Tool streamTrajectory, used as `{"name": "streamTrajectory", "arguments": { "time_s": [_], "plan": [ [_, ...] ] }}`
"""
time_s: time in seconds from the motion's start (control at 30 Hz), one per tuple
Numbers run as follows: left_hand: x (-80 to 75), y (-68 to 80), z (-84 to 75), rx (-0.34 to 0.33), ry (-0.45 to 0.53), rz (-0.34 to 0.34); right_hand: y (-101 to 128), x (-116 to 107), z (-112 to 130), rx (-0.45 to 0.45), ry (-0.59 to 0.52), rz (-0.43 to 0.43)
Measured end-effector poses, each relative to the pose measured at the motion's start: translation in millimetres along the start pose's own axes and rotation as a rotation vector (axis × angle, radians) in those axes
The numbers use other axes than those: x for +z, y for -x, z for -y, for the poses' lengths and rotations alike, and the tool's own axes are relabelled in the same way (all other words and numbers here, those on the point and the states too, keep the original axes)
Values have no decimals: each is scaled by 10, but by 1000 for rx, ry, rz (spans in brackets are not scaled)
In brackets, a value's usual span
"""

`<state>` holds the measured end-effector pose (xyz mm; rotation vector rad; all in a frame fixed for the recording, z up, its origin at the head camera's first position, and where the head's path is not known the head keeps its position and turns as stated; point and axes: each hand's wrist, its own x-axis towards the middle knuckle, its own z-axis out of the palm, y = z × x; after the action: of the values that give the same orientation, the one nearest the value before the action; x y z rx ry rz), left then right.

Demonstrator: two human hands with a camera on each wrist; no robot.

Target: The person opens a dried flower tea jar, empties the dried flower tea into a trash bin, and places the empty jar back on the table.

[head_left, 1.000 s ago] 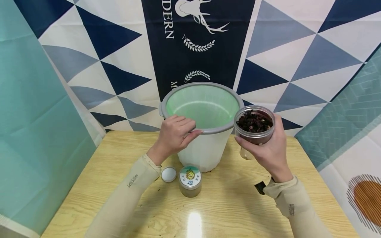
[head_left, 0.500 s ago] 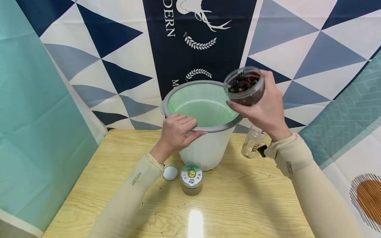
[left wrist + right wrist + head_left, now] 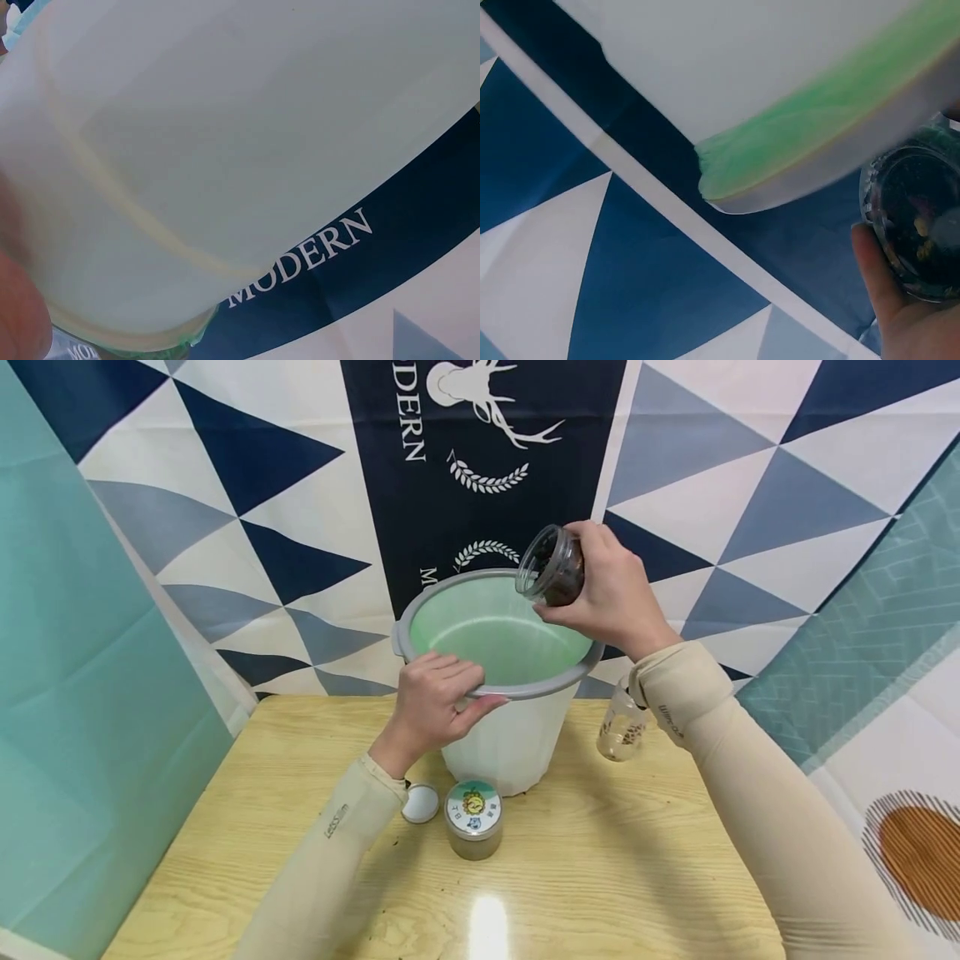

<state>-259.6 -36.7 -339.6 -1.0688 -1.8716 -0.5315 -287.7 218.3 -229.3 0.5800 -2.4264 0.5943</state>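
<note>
Right hand (image 3: 611,597) grips open jar (image 3: 552,567) of dark dried bits, tilted over bin (image 3: 510,735) – left hand (image 3: 431,706) curled on the rim

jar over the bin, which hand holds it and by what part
The right hand grips the jar around its side; the left hand holds the bin's rim.

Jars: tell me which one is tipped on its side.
The jar of dark dried bits gripped by the right hand, tilted over the bin. The labelled-lid jar and clear jar stand upright on the table.
</note>
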Motion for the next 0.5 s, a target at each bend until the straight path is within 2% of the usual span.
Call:
{"name": "streamTrajectory", "arguments": {
  "time_s": [0.27, 0.5],
  "plan": [
    [-32, 30, 0, -14, 8, 3, -52, 35, 18, -82, 85, 42],
    [-19, -3, -15, -13, 30, -16, -92, -100, -20, -112, 140, 38]
  ]
}}
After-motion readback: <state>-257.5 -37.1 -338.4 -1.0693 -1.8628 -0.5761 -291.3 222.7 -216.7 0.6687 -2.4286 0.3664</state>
